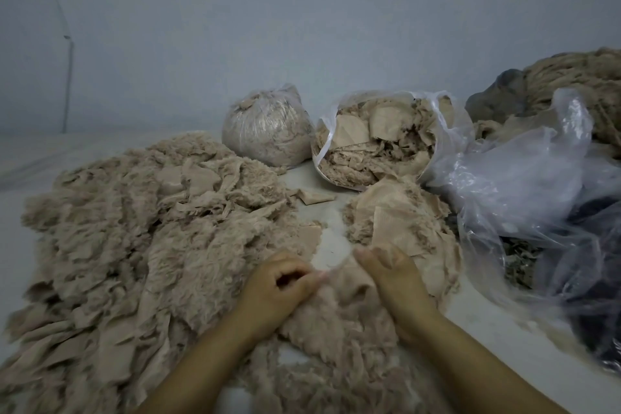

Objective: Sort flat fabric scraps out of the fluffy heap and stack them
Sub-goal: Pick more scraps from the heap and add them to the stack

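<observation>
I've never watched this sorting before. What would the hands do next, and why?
Probably pull the piece apart from the fluff: both the left hand and right hand pinch a thin scrap over the heap, and the stack lies just beyond.

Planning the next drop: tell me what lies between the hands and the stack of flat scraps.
Nothing visible does. The right hand lies at the near edge of the stack; the left hand sits beside it on the fluffy heap, with only bare surface between.
</observation>
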